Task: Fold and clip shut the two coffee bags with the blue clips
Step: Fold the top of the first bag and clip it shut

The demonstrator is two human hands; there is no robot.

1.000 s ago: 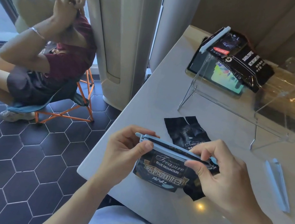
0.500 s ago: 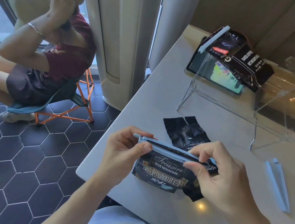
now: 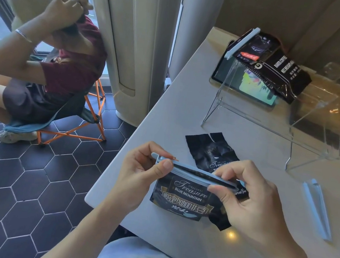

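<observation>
A black "Blue Mountain" coffee bag [image 3: 184,199] is held just above the table's front edge, with a long light-blue clip [image 3: 193,173] lying across its folded top. My left hand [image 3: 139,176] pinches the clip's left end with the bag. My right hand [image 3: 248,200] pinches the clip's right end between thumb and forefinger. A second black coffee bag [image 3: 213,151] lies flat on the table behind the first, partly hidden by it. Another light-blue clip [image 3: 316,208] rests on the table to the right.
A clear acrylic stand [image 3: 272,124] stands at the back and carries a third black coffee bag [image 3: 279,71] with a pale clip over a tablet [image 3: 253,86]. A person sits on an orange folding stool [image 3: 75,125] on the tiled floor to the left.
My hands and the clipped bag have stayed almost in place. The seated person's raised hands have shifted a little.
</observation>
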